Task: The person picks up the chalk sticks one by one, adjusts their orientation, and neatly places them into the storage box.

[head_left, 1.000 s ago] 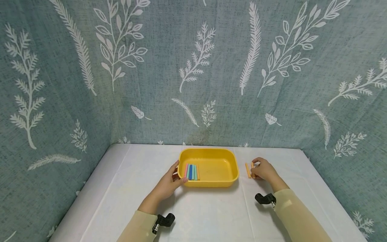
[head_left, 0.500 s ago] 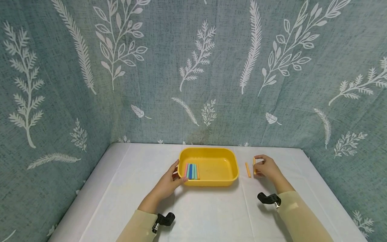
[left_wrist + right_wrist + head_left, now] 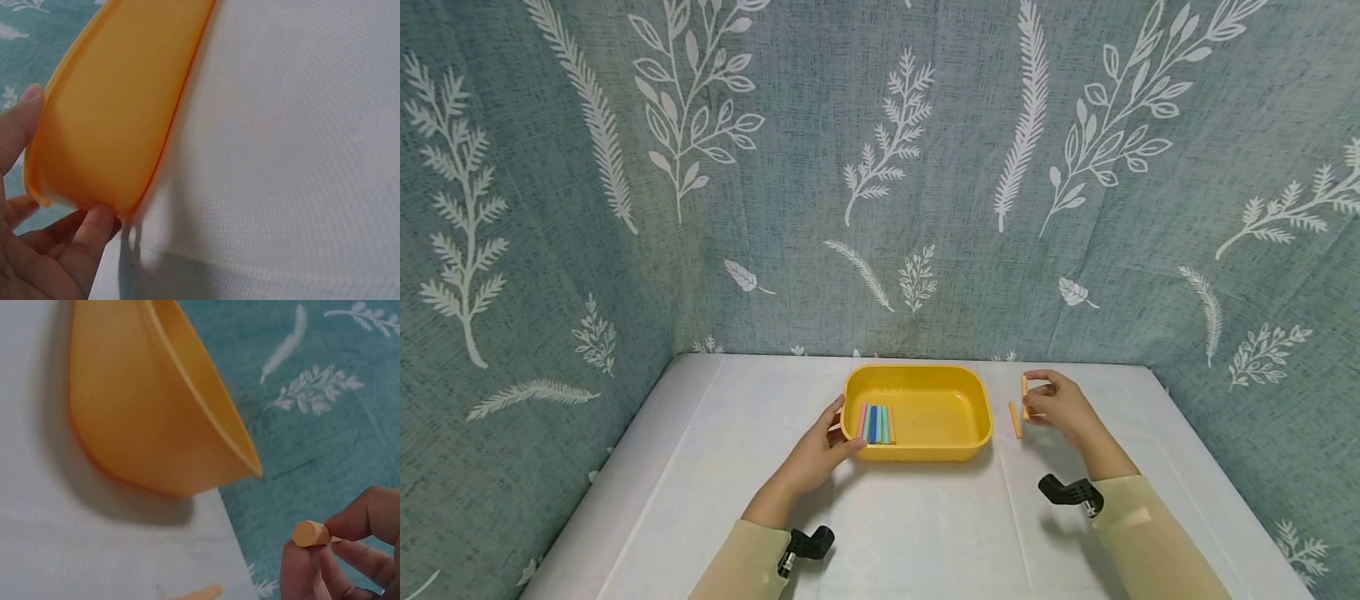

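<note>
A yellow plastic tray [image 3: 925,454] sits on the table, with a row of several chalk sticks [image 3: 876,425] in pink, green, blue and orange lying side by side at its left end. My left hand [image 3: 816,454] grips the tray's left end; in the left wrist view its fingers are around the tray's end wall [image 3: 106,125]. Right of the tray, my right hand [image 3: 1062,407] pinches an orange chalk stick [image 3: 1025,392] between thumb and fingers, above the table. The right wrist view shows that chalk's blunt end [image 3: 306,534]. A second orange chalk stick [image 3: 1015,419] lies between tray and right hand.
White cloth covers the table [image 3: 917,533]. Behind and at both sides hangs a teal curtain [image 3: 790,275] with white leaf prints. The tray's right wall [image 3: 987,417] stands close to the loose chalk stick.
The right hand has raised its orange chalk stick off the table and shifted it slightly toward the back. The left hand and the tray have stayed put.
</note>
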`<state>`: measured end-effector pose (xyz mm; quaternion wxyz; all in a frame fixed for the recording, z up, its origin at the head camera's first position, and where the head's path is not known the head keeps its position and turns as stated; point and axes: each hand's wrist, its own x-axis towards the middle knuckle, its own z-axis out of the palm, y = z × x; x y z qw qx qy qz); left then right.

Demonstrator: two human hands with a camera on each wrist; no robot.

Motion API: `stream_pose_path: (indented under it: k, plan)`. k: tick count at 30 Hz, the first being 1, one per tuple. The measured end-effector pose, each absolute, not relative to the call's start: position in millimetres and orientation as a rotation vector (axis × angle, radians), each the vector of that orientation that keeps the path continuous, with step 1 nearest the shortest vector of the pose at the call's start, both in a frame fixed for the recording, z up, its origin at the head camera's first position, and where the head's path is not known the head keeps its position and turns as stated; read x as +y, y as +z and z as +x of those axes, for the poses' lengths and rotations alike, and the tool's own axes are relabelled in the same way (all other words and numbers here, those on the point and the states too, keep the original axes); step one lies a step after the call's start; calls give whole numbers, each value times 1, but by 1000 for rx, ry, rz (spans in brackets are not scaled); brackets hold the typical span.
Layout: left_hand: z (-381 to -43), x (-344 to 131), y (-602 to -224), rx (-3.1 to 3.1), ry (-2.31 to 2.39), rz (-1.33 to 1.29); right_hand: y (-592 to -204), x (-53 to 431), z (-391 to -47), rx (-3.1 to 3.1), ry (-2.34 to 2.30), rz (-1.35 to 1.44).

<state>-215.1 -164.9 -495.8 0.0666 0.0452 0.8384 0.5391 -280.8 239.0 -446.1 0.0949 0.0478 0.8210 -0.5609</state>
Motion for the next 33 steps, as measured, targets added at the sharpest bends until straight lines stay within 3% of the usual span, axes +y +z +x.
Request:
stream_pose_path:
  k: [33]
  plan:
    - [-216, -165, -496, 2508, 1638, 135, -417, 177, -270, 2189, -1833, -45]
